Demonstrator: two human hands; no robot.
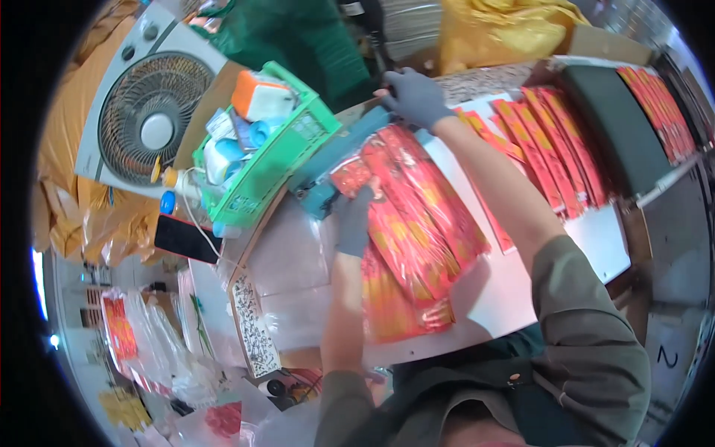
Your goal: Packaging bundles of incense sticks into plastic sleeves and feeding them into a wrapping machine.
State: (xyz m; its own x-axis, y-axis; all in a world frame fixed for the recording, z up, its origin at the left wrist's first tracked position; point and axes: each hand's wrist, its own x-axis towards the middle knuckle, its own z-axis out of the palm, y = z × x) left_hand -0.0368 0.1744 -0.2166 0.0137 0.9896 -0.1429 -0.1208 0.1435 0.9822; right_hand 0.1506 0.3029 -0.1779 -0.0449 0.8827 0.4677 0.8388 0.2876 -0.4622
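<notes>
Sealer work under way: right hand (414, 95), grey-gloved, fingers curled, pressing down far end of blue heat sealer bar (344, 160). Left hand (352, 221), also gloved, lies flat, fingers spread narrow, pinning clear bag of red-and-gold paper strips (406, 223) just beside sealer, bag mouth under bar. Judged mid-seal on this bag. Loose red strips (555, 145) lie in row beyond sealer's right end, apparently unbagged. Green plastic basket (262, 175) with bottles sits left of sealer; black phone (185, 238) below basket; white fan (145, 112) beyond basket.

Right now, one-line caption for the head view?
Gloved left hand steadies a red packet bundle on the white table while the gloved right hand presses the blue sealer bar.
</notes>
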